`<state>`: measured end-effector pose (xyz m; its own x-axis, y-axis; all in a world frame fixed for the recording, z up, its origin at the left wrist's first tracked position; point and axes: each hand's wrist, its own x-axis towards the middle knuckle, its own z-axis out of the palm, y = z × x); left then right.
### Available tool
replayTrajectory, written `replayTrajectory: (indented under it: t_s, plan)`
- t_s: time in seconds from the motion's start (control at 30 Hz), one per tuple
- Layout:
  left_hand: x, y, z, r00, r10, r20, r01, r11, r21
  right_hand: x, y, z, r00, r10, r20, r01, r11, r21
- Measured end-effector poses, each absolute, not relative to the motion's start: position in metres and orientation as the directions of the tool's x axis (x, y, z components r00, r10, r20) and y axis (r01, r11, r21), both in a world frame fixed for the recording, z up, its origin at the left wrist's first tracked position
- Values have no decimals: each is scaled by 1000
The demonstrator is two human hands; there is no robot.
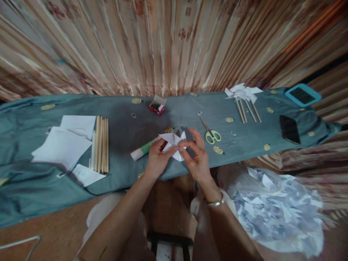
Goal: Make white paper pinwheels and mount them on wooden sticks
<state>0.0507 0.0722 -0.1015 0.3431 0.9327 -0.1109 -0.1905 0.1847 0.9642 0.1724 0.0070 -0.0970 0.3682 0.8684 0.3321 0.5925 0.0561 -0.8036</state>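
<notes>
A white folded paper pinwheel (178, 154) is held between both hands above the cloth's front edge. My left hand (158, 157) grips its left side, thumb pressed near the centre. On the right, my right hand (196, 156) pinches at the pinwheel's centre with thumb and index finger, the other fingers raised. A green and white glue tube (143, 149) lies just beyond my left hand. Green-handled scissors (211, 134) rest right of the pinwheel. Farther back stands an open small red box (157, 107) with small dark items inside.
White paper sheets (65, 145) and several wooden sticks (102, 145) lie at the left. Finished pinwheels on sticks (242, 93), a phone (290, 129) and a blue-framed tablet (303, 95) are at the right. Below hangs a clear bag of paper scraps (277, 210).
</notes>
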Motion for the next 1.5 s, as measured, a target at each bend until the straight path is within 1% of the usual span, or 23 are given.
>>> replayTrajectory:
  t_s: [0.17,0.3,0.37,0.53,0.63,0.8,0.93,1.03,1.1,1.17,1.27,1.33,1.4,1.47,1.5]
  plan:
    - [57,77,-103,335,931,-145,-232,230,945,177,12,-92,378,883,276,513,48,-857]
    - [62,79,-105,327,920,-217,-282,315,906,187,12,-88,433,865,253,451,35,-892]
    - [64,81,-106,310,923,-228,-297,322,899,190,11,-88,461,850,255,449,24,-893]
    - [70,82,-107,246,951,-186,-311,259,914,188,12,-92,521,817,249,452,-16,-892]
    - [73,83,-106,230,961,-152,-269,213,940,187,14,-99,564,790,240,435,-38,-899]
    - [73,87,-105,213,974,-75,-183,115,976,198,10,-106,584,786,200,436,-96,-895]
    - [72,88,-104,205,976,-68,-180,106,978,209,-3,-98,556,817,151,490,-176,-854]
    - [72,85,-102,208,974,-85,-197,127,972,209,-11,-92,457,889,20,526,-252,-812]
    - [72,83,-101,217,972,-89,-237,141,961,206,-13,-92,372,928,-21,583,-251,-772]
    - [73,81,-100,226,969,-104,-289,168,943,203,-12,-95,332,943,16,678,-227,-699]
    - [73,79,-98,247,956,-161,-375,247,893,201,-10,-98,383,911,154,783,-231,-578]
    - [72,78,-97,265,944,-197,-424,298,856,200,-11,-95,439,860,261,789,-229,-571]
    - [71,77,-94,282,934,-220,-455,332,826,196,-14,-87,450,805,385,783,-150,-603]
    - [70,76,-92,296,925,-240,-478,360,801,188,-19,-78,401,751,524,818,-36,-574]
    - [70,75,-90,303,919,-250,-484,375,790,182,-21,-74,358,752,553,844,-6,-537]
